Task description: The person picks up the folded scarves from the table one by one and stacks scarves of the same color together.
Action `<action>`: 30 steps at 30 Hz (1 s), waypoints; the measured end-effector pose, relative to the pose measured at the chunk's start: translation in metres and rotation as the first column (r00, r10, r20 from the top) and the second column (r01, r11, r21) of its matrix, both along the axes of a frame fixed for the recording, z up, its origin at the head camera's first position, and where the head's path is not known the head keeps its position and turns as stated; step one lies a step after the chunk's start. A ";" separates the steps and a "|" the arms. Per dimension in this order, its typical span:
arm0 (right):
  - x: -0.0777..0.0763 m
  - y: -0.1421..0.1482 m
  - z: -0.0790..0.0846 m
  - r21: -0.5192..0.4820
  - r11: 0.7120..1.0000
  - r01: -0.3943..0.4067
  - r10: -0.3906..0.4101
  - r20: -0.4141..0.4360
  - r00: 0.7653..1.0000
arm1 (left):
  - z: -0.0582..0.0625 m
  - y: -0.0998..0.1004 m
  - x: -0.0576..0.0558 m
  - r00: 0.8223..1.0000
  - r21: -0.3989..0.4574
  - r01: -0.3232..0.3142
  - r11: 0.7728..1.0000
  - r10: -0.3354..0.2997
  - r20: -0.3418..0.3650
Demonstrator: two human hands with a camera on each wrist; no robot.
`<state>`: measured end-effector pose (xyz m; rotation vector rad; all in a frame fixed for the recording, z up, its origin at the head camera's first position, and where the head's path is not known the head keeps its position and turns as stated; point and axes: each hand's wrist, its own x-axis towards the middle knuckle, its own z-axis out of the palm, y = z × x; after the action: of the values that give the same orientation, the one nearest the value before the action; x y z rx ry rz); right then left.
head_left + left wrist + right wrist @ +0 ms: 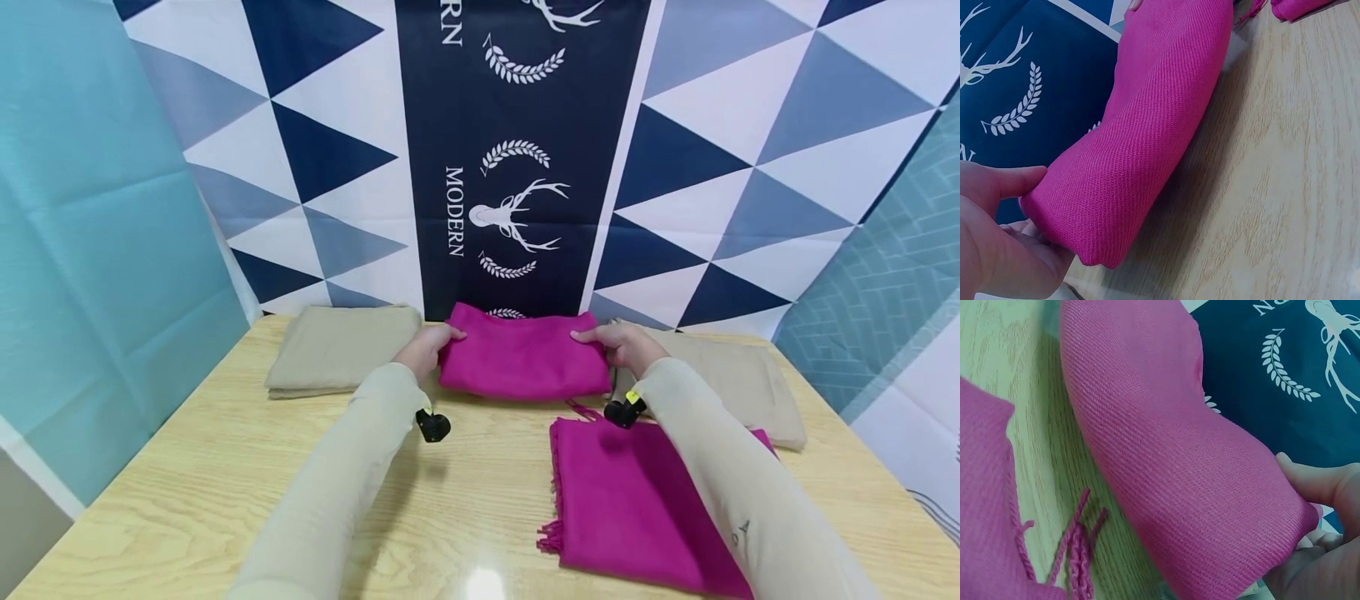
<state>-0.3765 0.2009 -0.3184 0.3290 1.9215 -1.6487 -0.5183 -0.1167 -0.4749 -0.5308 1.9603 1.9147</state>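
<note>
A folded magenta scarf (525, 354) is at the back middle of the table, held at its two ends. My left hand (427, 348) pinches its left end, with the thumb on top and the fingers underneath in the left wrist view. At the right end my right hand (628, 347) grips it the same way; some of those fingers are hidden behind the cloth. In both wrist views the scarf's (1141, 125) near side looks rounded, and a shadow falls on the wood beside it. A second folded magenta scarf (622, 508) with fringe lies flat under my right forearm.
A folded beige cloth (337, 346) lies at the back left, another beige cloth (742, 379) at the back right, partly behind my right arm. Behind the wooden table (225, 467) hangs a patterned curtain (517, 108). A light blue sheet (97, 208) hangs at the left.
</note>
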 end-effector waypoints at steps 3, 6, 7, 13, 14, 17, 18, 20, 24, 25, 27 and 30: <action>0.002 0.000 0.002 -0.012 1.000 -0.005 0.005 0.010 1.000 | 0.024 0.000 0.026 1.000 -0.014 0.010 1.000 -0.010 -0.015; 0.004 0.000 0.004 -0.022 1.000 0.006 -0.005 0.017 1.000 | 0.034 -0.003 0.039 0.999 0.000 0.030 1.000 -0.030 -0.024; 0.005 0.000 0.004 -0.030 1.000 0.011 -0.011 0.021 1.000 | 0.032 -0.004 0.037 0.999 0.002 0.026 1.000 -0.026 -0.025; 0.011 -0.001 0.010 -0.070 0.997 0.044 -0.041 0.040 0.998 | -0.001 -0.014 0.002 0.999 0.052 -0.008 0.999 0.011 -0.043; 0.012 -0.001 0.010 -0.076 0.996 0.047 -0.044 0.043 0.998 | 0.004 -0.015 0.009 0.999 0.070 0.000 0.998 0.004 -0.048; 0.014 -0.001 0.011 -0.101 0.993 0.061 -0.054 0.068 0.996 | 0.054 -0.010 0.064 0.999 0.079 -0.001 0.997 0.005 -0.045; 0.015 -0.001 0.011 -0.110 0.992 0.068 -0.060 0.076 0.995 | 0.075 -0.008 0.086 0.999 0.072 -0.004 0.997 0.007 -0.048; 0.016 -0.001 0.011 -0.131 0.988 0.084 -0.072 0.095 0.993 | 0.115 -0.003 0.128 0.999 0.062 -0.004 0.998 0.007 -0.035; 0.017 -0.002 0.009 -0.155 0.982 0.106 -0.090 0.106 0.990 | 0.159 -0.001 0.176 1.000 0.062 -0.001 0.998 0.002 -0.019; 0.017 -0.001 0.008 -0.161 0.981 0.105 -0.089 0.106 0.990 | 0.160 -0.001 0.177 1.000 0.066 -0.002 0.998 0.003 -0.011; 0.017 -0.002 0.008 -0.164 0.981 0.100 -0.084 0.102 0.991 | 0.157 -0.002 0.174 1.000 0.053 -0.009 0.999 0.010 -0.015; 0.017 -0.002 0.009 -0.167 0.982 0.091 -0.076 0.094 0.993 | 0.138 -0.006 0.154 1.000 0.061 -0.003 0.998 0.005 -0.031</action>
<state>-0.3599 0.1988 -0.3091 0.4100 1.7094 -1.8094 -0.3643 -0.1229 -0.3366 -0.4910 1.9142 1.9899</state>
